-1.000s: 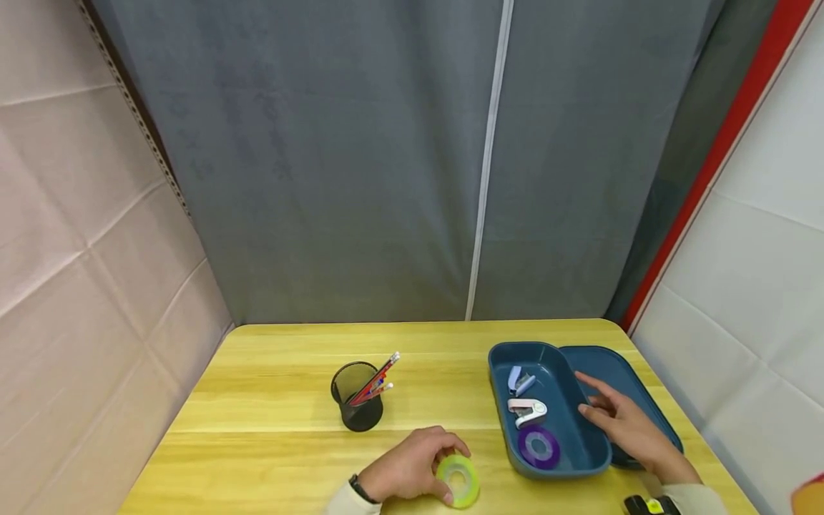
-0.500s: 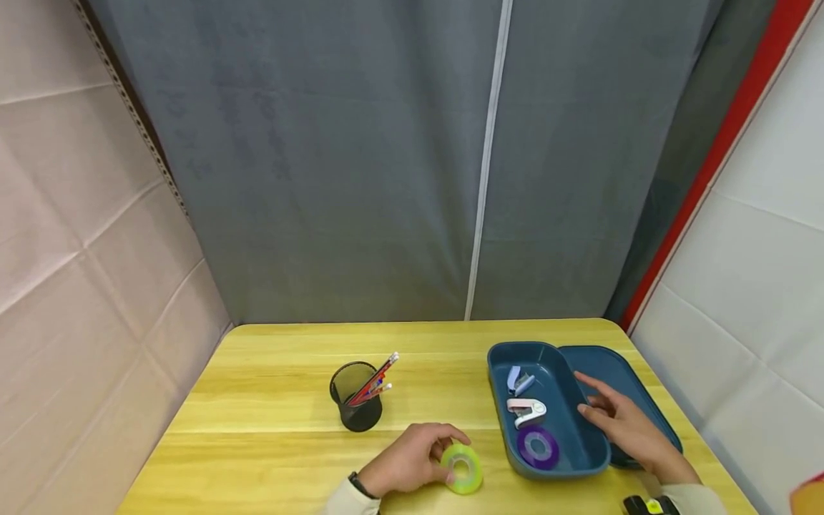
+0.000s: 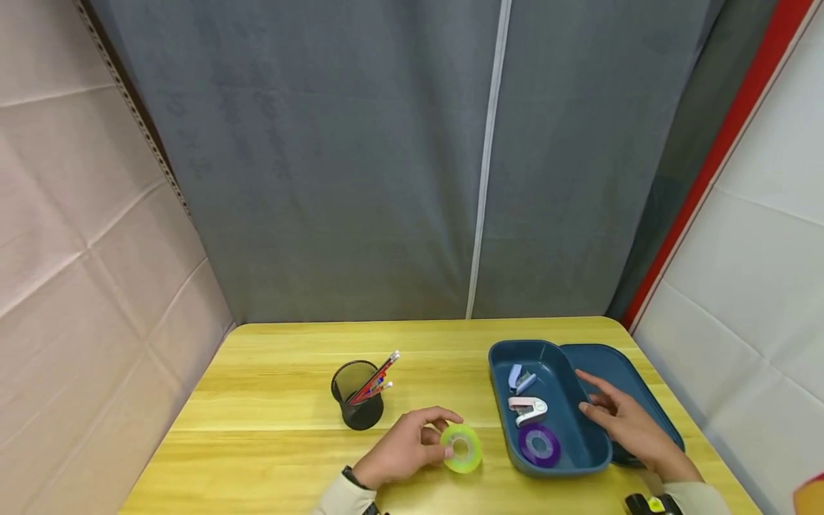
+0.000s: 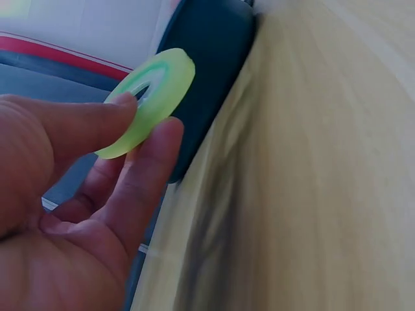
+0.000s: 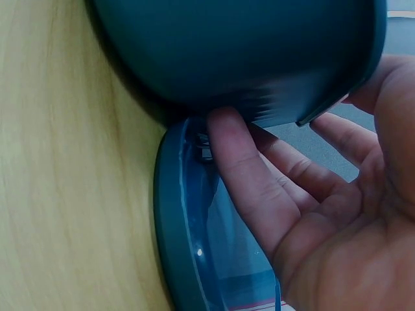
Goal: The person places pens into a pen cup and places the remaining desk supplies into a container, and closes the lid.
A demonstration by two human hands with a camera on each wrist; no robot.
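Observation:
My left hand point(image 3: 407, 447) pinches a yellow-green roll of tape point(image 3: 473, 461) between thumb and fingers. In the left wrist view the tape roll point(image 4: 172, 84) is tilted and held off the wooden tabletop. At the right, my right hand point(image 3: 627, 423) holds the near-right side of a dark blue plastic box point(image 3: 579, 465). Its thumb is at the rim and its fingers lie against the outer wall point(image 5: 259, 52). Inside the box are a pale blue stapler point(image 3: 523, 383), a white and pink stapler point(image 3: 531, 410) and a purple roll of tape point(image 3: 539, 445).
A blue lid point(image 3: 608, 357) lies on the table to the right of the box, partly under the right hand. A black mesh pen cup point(image 3: 363, 413) with several pencils point(image 3: 373, 386) stands left of centre. Grey curtain point(image 3: 360, 179) hangs behind the table.
The left hand has lifted the yellow-green tape roll slightly, moving it up and a little toward the box. The right hand and the box have stayed in place.

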